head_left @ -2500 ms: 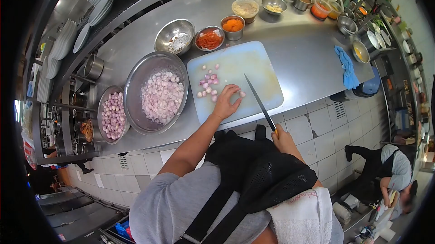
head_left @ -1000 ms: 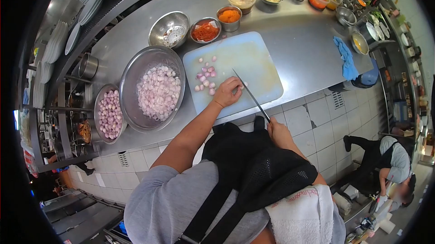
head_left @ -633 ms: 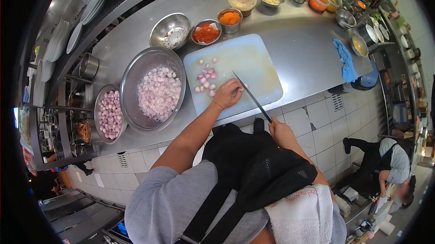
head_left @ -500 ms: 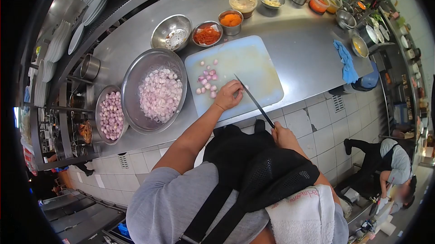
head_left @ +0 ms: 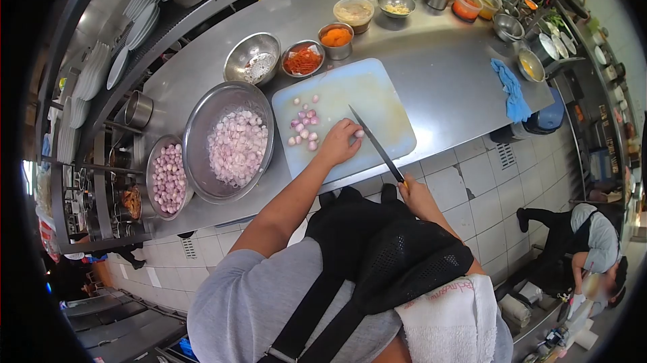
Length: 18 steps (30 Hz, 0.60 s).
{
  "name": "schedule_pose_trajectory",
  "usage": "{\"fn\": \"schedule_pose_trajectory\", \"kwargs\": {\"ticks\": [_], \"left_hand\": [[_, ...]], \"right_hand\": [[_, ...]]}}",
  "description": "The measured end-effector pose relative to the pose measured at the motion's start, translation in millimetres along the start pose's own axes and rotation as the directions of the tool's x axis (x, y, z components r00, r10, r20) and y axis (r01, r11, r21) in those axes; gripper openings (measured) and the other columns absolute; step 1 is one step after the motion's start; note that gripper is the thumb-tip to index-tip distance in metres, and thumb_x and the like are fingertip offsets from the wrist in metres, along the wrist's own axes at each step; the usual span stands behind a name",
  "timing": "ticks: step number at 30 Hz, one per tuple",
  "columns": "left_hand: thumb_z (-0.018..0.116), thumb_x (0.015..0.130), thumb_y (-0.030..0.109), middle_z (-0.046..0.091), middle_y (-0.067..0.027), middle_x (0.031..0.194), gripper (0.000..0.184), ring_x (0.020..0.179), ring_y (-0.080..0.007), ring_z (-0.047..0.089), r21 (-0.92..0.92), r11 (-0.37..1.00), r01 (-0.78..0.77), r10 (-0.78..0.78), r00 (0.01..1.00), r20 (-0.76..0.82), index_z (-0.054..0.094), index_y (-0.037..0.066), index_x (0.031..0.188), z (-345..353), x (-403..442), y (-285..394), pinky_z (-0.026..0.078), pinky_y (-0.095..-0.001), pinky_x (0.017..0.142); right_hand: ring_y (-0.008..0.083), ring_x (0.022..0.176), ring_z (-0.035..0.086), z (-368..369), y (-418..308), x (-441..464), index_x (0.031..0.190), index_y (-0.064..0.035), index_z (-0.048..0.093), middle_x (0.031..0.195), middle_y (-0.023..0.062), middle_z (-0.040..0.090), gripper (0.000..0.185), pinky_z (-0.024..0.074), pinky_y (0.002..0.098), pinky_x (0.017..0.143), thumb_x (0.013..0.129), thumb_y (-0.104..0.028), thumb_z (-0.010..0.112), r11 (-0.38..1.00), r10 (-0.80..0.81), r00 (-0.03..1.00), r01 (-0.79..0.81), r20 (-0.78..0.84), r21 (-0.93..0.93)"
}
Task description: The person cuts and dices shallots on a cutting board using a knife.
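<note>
On the white cutting board [head_left: 384, 93], my left hand [head_left: 341, 142] is closed with its fingertips at a small peeled shallot [head_left: 359, 134]. My right hand [head_left: 416, 197] grips the handle of a kitchen knife [head_left: 377, 144]. The blade points away from me across the board, just right of that shallot. Several whole peeled shallots [head_left: 304, 120] lie loose on the board beyond my left hand. Left of the board stands a large steel bowl [head_left: 197, 120] of sliced shallots [head_left: 237, 146]. A smaller bowl beside it holds whole shallots [head_left: 168, 177].
Behind the board are a steel bowl [head_left: 236, 56], a bowl of red shreds [head_left: 302, 59], an orange-filled container [head_left: 336, 37] and a lidded tub [head_left: 354, 11]. A blue cloth [head_left: 511, 91] lies at the counter's right end. Another person [head_left: 593, 235] works at lower right.
The knife's tip and blade have shifted slightly away from my left hand, and the shallot at my fingertips now shows more. The whole view has turned slightly.
</note>
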State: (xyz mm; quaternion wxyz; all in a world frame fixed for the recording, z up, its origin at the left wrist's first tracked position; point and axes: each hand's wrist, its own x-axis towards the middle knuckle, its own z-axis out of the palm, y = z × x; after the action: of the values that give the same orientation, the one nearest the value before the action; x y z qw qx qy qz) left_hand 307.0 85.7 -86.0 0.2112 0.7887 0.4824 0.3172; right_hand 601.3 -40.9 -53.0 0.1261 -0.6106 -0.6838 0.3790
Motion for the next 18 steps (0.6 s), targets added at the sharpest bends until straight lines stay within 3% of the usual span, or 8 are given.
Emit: {"fn": "schedule_pose_trajectory", "kwargs": {"ticks": [4,6,7,9,16,18], "left_hand": [[0.08,0.081,0.008,0.065,-0.0124,0.117,0.035,0.109,-0.0332,0.066,-0.012,0.998,0.067,-0.067,0.998,-0.016,0.069,0.006,0.114,-10,0,15,0.055,-0.0428,0.094],[0.079,0.081,0.004,0.066,-0.0116,0.114,0.029,0.107,-0.0319,0.066,-0.01,0.996,-0.09,0.089,0.991,-0.096,0.07,0.006,0.109,-17,2,17,0.056,-0.0425,0.093],[0.079,0.081,0.004,0.066,-0.0116,0.114,0.029,0.107,-0.0319,0.066,-0.01,0.996,-0.088,0.087,0.992,-0.094,0.07,0.006,0.109,-15,2,10,0.056,-0.0425,0.093],[0.076,0.082,0.0,0.068,-0.0106,0.11,0.021,0.106,-0.031,0.067,-0.005,0.982,-0.188,0.188,0.981,0.055,0.071,0.005,0.102,-12,5,-1,0.057,-0.0414,0.092],[0.074,0.083,-0.003,0.069,-0.0104,0.108,0.016,0.104,-0.0306,0.067,-0.024,0.982,-0.187,0.188,0.98,0.059,0.072,0.004,0.097,-11,6,-4,0.058,-0.0406,0.09],[0.074,0.083,-0.003,0.07,-0.0108,0.109,0.015,0.104,-0.0308,0.067,-0.043,0.977,-0.207,0.207,0.978,0.003,0.072,0.003,0.096,-9,4,-4,0.058,-0.0405,0.09]], "right_hand": [[0.0564,0.084,0.068,1,-6,-4,0.116,-0.001,0.058,0.084,0.0345,0.07,0.03,0.0533,0.0631,0.074,0.107,-0.029,0.059,0.993,0.015,1.0,-0.017,-0.019,-0.116],[0.0553,0.084,0.069,0,-8,-4,0.114,-0.0028,0.056,0.085,0.033,0.071,0.028,0.054,0.0631,0.075,0.107,-0.03,0.058,0.99,0.025,1.0,-0.025,-0.006,-0.14],[0.0543,0.084,0.07,-1,-10,-4,0.112,-0.0045,0.054,0.086,0.0314,0.072,0.026,0.0547,0.0631,0.077,0.107,-0.03,0.056,0.986,0.031,1.0,-0.03,0.006,-0.167],[0.054,0.084,0.07,-6,-17,-6,0.112,-0.0049,0.054,0.087,0.0309,0.072,0.026,0.0549,0.063,0.076,0.107,-0.03,0.056,0.98,0.029,1.0,-0.026,0.012,-0.196],[0.0539,0.085,0.07,-24,-52,-30,0.114,-0.0058,0.054,0.087,0.0303,0.072,0.023,0.0554,0.0632,0.076,0.108,-0.028,0.053,0.953,0.1,0.995,-0.09,0.022,-0.289],[0.0538,0.085,0.07,3,-27,-10,0.114,-0.0058,0.053,0.087,0.0303,0.072,0.023,0.0555,0.0632,0.076,0.108,-0.028,0.053,0.967,0.06,0.998,-0.056,0.01,-0.248]]}}
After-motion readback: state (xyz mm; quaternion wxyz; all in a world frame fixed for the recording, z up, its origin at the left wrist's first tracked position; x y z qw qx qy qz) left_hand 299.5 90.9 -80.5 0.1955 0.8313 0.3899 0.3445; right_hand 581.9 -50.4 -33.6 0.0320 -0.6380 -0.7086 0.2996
